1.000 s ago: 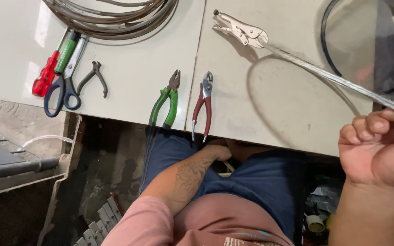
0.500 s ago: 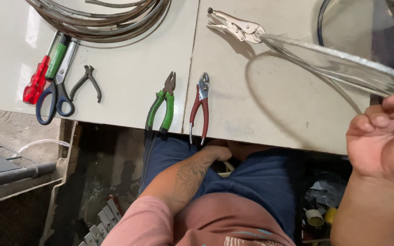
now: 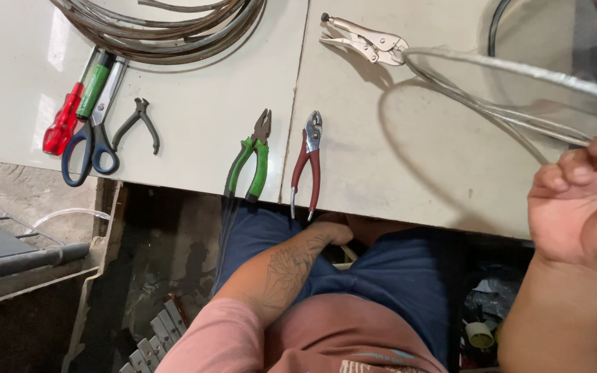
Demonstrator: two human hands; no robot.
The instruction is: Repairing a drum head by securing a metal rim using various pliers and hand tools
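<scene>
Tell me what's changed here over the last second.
The right hand swung the bent metal strip from a slanting line into a raised loop, its far end staying clamped in the locking pliers. The left hand stayed under the table edge; the green-handled pliers haven't moved.

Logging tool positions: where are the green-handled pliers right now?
In the head view, the green-handled pliers lie near the table's front edge, just left of the red-handled pliers.

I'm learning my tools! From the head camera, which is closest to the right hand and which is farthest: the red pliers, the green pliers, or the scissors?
From the right hand:
1. Red pliers, mid-table near the front edge.
2. Green pliers, just left of them.
3. Scissors, far left, beside the screwdrivers.
</scene>
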